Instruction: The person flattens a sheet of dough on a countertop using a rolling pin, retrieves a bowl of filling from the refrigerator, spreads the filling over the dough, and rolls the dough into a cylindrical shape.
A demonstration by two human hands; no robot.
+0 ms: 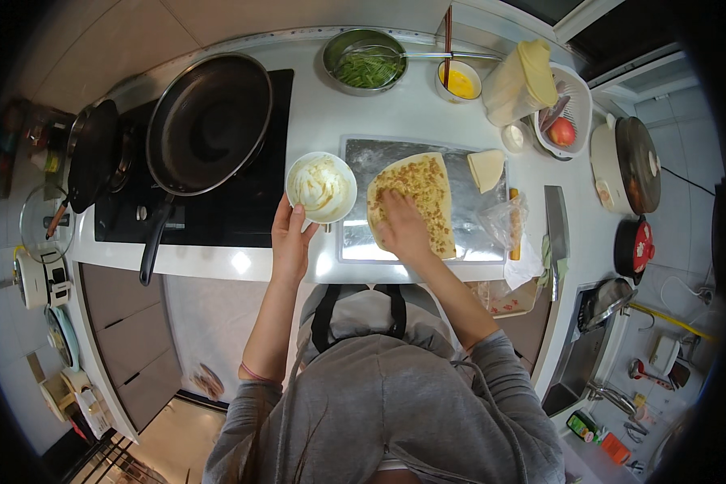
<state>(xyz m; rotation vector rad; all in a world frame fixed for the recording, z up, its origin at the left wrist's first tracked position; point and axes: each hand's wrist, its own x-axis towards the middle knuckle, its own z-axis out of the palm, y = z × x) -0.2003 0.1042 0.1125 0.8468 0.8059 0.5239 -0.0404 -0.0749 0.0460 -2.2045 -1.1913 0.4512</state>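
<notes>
My left hand (291,235) grips the rim and side of a small white bowl (322,189), tilted so its inside shows, smeared with a pale brownish residue. Under my right hand (403,228) lies a flat sheet of dough (443,212) covered in crumbly golden-brown bits. The right fingers touch its left part, slightly blurred and holding nothing that I can see. Beneath the dough is a shiny metal work mat (363,160) dusted with flour. A folded piece of pale dough (486,170) rests at the mat's upper right.
A frying pan (210,124) sits on the black cooktop (230,227), its handle jutting over the counter edge. Behind are a steel bowl of chopped greens (369,68) and a bowl of beaten egg (460,83) with chopsticks. To the right lie a rolling pin (514,242) and a cleaver (556,227).
</notes>
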